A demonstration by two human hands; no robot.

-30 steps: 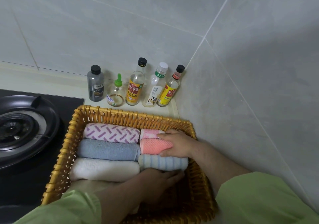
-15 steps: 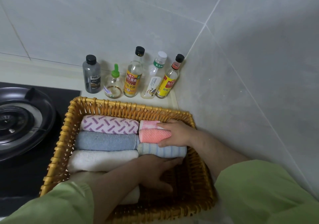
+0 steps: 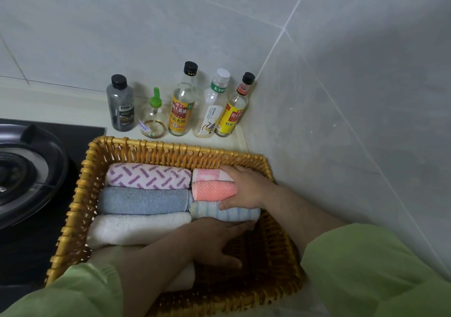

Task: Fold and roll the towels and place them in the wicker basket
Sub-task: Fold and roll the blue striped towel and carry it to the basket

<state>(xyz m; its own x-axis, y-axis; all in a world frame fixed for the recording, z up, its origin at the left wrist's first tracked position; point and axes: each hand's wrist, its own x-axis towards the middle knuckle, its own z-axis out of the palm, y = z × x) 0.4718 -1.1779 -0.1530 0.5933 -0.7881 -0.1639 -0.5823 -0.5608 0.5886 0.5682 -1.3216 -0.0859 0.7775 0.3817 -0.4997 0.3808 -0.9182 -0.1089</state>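
Note:
The wicker basket (image 3: pixel 80 189) sits on the counter and holds several rolled towels in two columns. On the left lie a purple-patterned roll (image 3: pixel 148 176), a grey-blue roll (image 3: pixel 142 200) and a white roll (image 3: pixel 136 228). On the right lie a pale pink roll (image 3: pixel 207 174), a coral roll (image 3: pixel 212 191) and a blue striped roll (image 3: pixel 231 214). My right hand (image 3: pixel 246 187) wraps the right end of the coral roll. My left hand (image 3: pixel 214 241) rests flat against the near side of the striped roll. Another pale roll (image 3: pixel 183 280) lies partly hidden under my left forearm.
Several bottles stand behind the basket against the tiled wall, among them a dark bottle (image 3: pixel 120 104) and a soy sauce bottle (image 3: pixel 181 106). A gas burner (image 3: pixel 22 172) lies left of the basket. The side wall runs close along the basket's right.
Both hands stay on the right column of rolls with only small shifts. The camera view has moved slightly.

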